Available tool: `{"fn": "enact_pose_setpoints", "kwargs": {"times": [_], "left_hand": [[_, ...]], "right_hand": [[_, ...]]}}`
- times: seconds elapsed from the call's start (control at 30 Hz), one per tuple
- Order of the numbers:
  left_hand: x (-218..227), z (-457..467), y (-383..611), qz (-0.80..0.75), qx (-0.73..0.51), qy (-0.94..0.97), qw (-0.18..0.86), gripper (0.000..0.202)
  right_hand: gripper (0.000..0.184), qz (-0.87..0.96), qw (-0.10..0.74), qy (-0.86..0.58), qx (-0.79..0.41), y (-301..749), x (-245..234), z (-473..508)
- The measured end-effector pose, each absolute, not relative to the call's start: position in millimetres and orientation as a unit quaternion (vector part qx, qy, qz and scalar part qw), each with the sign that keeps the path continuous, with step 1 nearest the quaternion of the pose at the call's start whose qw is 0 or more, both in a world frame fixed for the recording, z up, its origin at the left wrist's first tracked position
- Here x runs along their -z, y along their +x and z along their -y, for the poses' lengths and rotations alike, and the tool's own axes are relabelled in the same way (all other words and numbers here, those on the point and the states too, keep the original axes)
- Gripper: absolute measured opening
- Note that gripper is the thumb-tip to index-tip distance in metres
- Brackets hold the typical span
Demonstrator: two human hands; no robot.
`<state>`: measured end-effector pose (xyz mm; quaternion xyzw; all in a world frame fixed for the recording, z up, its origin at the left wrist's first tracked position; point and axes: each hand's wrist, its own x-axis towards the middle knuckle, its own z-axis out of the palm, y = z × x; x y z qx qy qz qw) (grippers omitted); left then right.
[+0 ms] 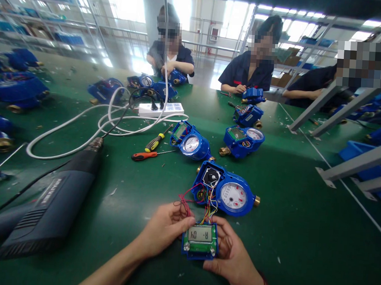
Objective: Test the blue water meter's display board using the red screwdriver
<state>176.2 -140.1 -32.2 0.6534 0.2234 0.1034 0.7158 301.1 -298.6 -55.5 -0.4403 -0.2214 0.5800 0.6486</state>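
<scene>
Display module (pixel 200 241) sits low centre of the frame, gripped from both sides: left hand (pixel 166 228) clasps its left edge, right hand (pixel 231 259) cups its right, screen facing up for reading. Coloured wires (pixel 210 206) tether it to the opened water meter (pixel 226 190) on the green table (pixel 301 235) just above.

The small green circuit board with a grey LCD screen (pixel 200 236), set in a blue plastic housing, shows characters that read about as "R- 04", seen upside down. White lettering on the dark grey heat gun (pixel 49 202) is too blurred to read.
</scene>
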Motion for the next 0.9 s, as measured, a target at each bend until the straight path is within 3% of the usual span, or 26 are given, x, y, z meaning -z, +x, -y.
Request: {"fn": "enact_pose_setpoints", "kwargs": {"times": [0.43,0.9], "left_hand": [[34.6,138.4,176.1,-0.238,-0.112,0.656,0.708,0.032],[26.8,136.4,177.7,-0.248,-0.093,0.663,0.700,0.037]], "right_hand": [[0.073,0.235,0.657,-0.445,-0.562,296.5,53.3,299.1],[0.065,0.285,0.628,-0.545,-0.477,297.7,46.5,302.6]]}}
